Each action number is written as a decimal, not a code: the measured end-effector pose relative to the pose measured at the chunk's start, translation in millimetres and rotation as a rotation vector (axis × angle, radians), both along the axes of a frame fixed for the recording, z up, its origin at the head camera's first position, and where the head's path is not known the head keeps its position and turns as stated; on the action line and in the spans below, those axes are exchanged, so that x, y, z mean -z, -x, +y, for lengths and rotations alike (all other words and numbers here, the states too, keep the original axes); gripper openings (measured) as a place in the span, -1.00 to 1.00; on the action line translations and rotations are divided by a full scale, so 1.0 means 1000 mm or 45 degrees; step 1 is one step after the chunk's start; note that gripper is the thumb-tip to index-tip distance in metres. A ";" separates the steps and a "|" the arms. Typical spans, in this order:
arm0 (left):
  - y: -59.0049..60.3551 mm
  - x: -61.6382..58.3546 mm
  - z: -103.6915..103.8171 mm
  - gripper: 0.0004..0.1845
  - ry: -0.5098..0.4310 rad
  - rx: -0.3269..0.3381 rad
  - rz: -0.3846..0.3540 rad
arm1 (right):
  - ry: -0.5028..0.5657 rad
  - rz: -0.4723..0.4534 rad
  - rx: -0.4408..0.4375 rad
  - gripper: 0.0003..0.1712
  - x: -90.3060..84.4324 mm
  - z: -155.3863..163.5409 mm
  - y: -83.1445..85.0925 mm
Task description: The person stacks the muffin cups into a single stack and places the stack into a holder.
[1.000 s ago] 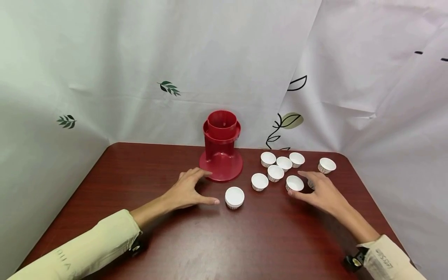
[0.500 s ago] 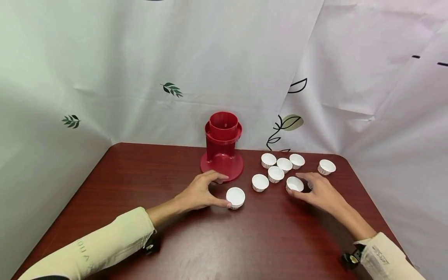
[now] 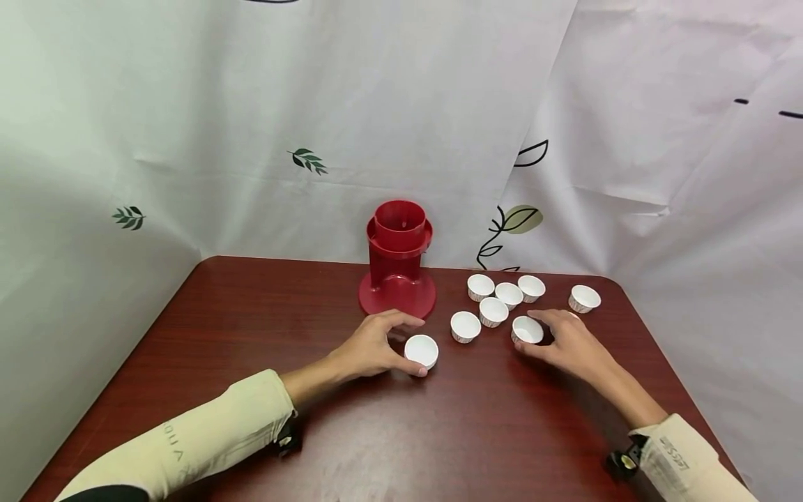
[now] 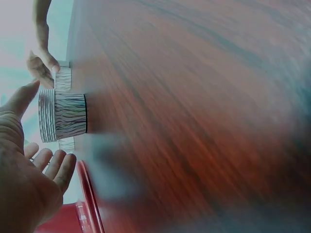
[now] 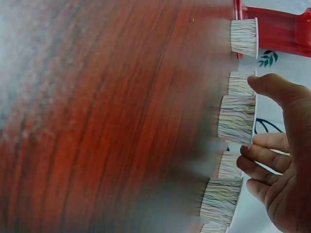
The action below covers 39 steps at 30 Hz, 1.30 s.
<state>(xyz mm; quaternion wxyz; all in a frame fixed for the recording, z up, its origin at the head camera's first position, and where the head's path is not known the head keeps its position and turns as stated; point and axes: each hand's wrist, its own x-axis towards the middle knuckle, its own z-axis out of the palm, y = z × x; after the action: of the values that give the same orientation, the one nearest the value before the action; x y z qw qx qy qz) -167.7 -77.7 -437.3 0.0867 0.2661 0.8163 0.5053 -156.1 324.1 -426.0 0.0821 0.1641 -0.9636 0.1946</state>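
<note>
In the head view, my left hand (image 3: 375, 346) reaches round a white paper baking cup stack (image 3: 421, 351), thumb on the near side and fingers beyond. Several nested rims show on this stack (image 4: 63, 115) in the left wrist view, standing between the spread thumb and fingers. On the right, my right hand (image 3: 572, 343) is spread about a single white baking cup (image 3: 527, 330), thumb tip at its near side and fingertips at its far rim. The right wrist view shows this cup (image 5: 237, 119) between thumb and fingers, with a gap at the thumb.
Several more white baking cups (image 3: 493, 312) stand between and behind the hands; one cup (image 3: 585, 298) is at the far right. A red cylindrical holder on a round base (image 3: 399, 296) stands at the table's back edge. White printed cloth (image 3: 401, 125) hangs behind the brown table (image 3: 251, 314).
My left hand has moved right, from beside the cup stack to round it, thumb and fingers now on either side. The right hand stays about its cup almost unmoved.
</note>
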 end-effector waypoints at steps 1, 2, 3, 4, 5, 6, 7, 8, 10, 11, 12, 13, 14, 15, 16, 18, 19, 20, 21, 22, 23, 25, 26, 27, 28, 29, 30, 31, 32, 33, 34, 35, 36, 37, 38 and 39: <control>0.000 0.000 0.001 -0.14 0.002 -0.002 -0.003 | 0.001 -0.003 0.002 -0.28 0.001 0.000 0.000; -0.001 0.000 0.001 -0.15 0.006 -0.005 -0.007 | 0.001 -0.006 0.005 -0.30 0.002 -0.001 0.000; -0.001 0.001 0.002 -0.16 0.013 -0.008 -0.004 | -0.001 -0.009 0.009 -0.31 0.002 -0.001 0.000; -0.001 0.001 0.002 -0.18 0.020 -0.012 0.000 | -0.003 -0.013 0.015 -0.32 0.003 -0.002 0.000; -0.001 0.001 0.003 -0.20 0.027 -0.015 0.003 | -0.004 -0.016 0.018 -0.34 0.003 -0.002 -0.001; -0.001 0.001 0.003 -0.22 0.033 -0.019 0.006 | -0.007 -0.014 0.022 -0.35 0.003 -0.003 -0.001; 0.000 0.001 0.003 -0.25 0.038 -0.022 0.006 | -0.010 -0.010 0.024 -0.36 0.003 -0.003 -0.001; 0.000 0.002 0.004 -0.28 0.038 -0.022 0.002 | -0.007 -0.004 0.024 -0.37 0.003 -0.003 -0.002; 0.000 0.002 0.005 -0.32 0.028 -0.019 -0.015 | 0.002 0.011 0.021 -0.39 0.002 -0.004 -0.002; 0.000 0.003 0.005 -0.34 0.022 -0.017 -0.026 | 0.011 0.019 0.021 -0.40 0.001 -0.004 -0.002; 0.000 0.003 0.005 -0.35 0.014 -0.014 -0.035 | 0.021 0.026 0.022 -0.41 0.001 -0.004 -0.002; 0.000 0.003 0.005 -0.36 0.005 -0.009 -0.045 | 0.031 0.033 0.024 -0.41 0.000 -0.004 -0.002; 0.000 0.003 0.005 -0.37 -0.003 -0.006 -0.054 | 0.040 0.041 0.028 -0.41 0.000 -0.004 -0.002; 0.000 0.004 0.005 -0.37 -0.007 -0.005 -0.059 | 0.048 0.044 0.034 -0.41 -0.001 -0.004 -0.003; 0.000 0.004 0.005 -0.38 -0.009 -0.004 -0.060 | 0.062 0.047 0.039 -0.41 -0.002 -0.004 -0.003; 0.000 0.005 0.005 -0.38 -0.017 -0.002 -0.060 | 0.098 0.041 0.054 -0.41 -0.004 -0.004 -0.003; 0.000 0.006 0.005 -0.39 -0.019 -0.004 -0.063 | 0.123 0.034 0.058 -0.41 -0.005 -0.004 -0.003; 0.000 0.006 0.005 -0.39 -0.020 -0.007 -0.065 | 0.152 0.018 0.063 -0.41 -0.006 -0.004 -0.003; 0.000 0.006 0.005 -0.39 -0.021 -0.010 -0.067 | 0.177 0.001 0.069 -0.41 -0.008 -0.004 -0.003; 0.000 0.006 0.005 -0.39 -0.021 -0.013 -0.070 | 0.205 -0.017 0.072 -0.40 -0.010 -0.003 -0.003; 0.000 0.006 0.006 -0.39 -0.021 -0.016 -0.077 | 0.230 -0.038 0.077 -0.39 -0.011 -0.003 -0.002; 0.000 0.005 0.006 -0.38 -0.020 -0.021 -0.093 | 0.269 -0.078 0.088 -0.36 -0.016 -0.001 -0.002; 0.000 0.005 0.007 -0.38 -0.022 -0.023 -0.099 | 0.282 -0.101 0.097 -0.34 -0.018 -0.001 -0.001; 0.000 0.005 0.007 -0.37 -0.019 -0.025 -0.107 | 0.292 -0.119 0.105 -0.32 -0.021 0.000 -0.001; 0.000 0.005 0.007 -0.37 -0.015 -0.028 -0.113 | 0.307 -0.138 0.114 -0.31 -0.023 0.001 -0.001; 0.000 0.005 0.008 -0.37 -0.012 -0.032 -0.120 | 0.323 -0.154 0.122 -0.30 -0.025 0.001 0.000; 0.000 0.005 0.008 -0.38 -0.010 -0.035 -0.127 | 0.339 -0.171 0.132 -0.30 -0.027 0.001 0.001; 0.001 0.004 0.008 -0.38 -0.007 -0.039 -0.135 | 0.354 -0.189 0.136 -0.30 -0.030 0.001 0.001; 0.001 0.003 0.008 -0.38 -0.006 -0.043 -0.142 | 0.368 -0.200 0.140 -0.31 -0.032 0.001 0.002; 0.001 0.002 0.008 -0.39 -0.001 -0.046 -0.150 | 0.376 -0.205 0.142 -0.32 -0.034 0.001 0.003; 0.002 0.002 0.008 -0.39 -0.001 -0.048 -0.156 | 0.378 -0.205 0.142 -0.32 -0.035 0.001 0.004; 0.002 0.001 0.008 -0.40 -0.003 -0.049 -0.160 | 0.379 -0.206 0.140 -0.33 -0.037 0.000 0.005; 0.002 0.000 0.008 -0.40 -0.006 -0.048 -0.161 | 0.378 -0.204 0.136 -0.32 -0.038 -0.001 0.006; 0.003 -0.001 0.008 -0.40 -0.003 -0.047 -0.164 | 0.375 -0.203 0.129 -0.32 -0.039 -0.002 0.008; 0.003 -0.001 0.008 -0.40 0.000 -0.047 -0.165 | 0.375 -0.203 0.122 -0.31 -0.040 -0.003 0.009; 0.003 -0.001 0.008 -0.40 0.006 -0.046 -0.168 | 0.376 -0.206 0.114 -0.31 -0.041 -0.004 0.010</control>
<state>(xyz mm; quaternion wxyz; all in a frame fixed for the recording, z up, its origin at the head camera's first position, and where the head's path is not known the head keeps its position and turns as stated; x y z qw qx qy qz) -170.8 -69.6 -435.8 0.1317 0.2171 0.8147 0.5214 -166.1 319.9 -385.3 0.0360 0.0912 -0.9343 0.3427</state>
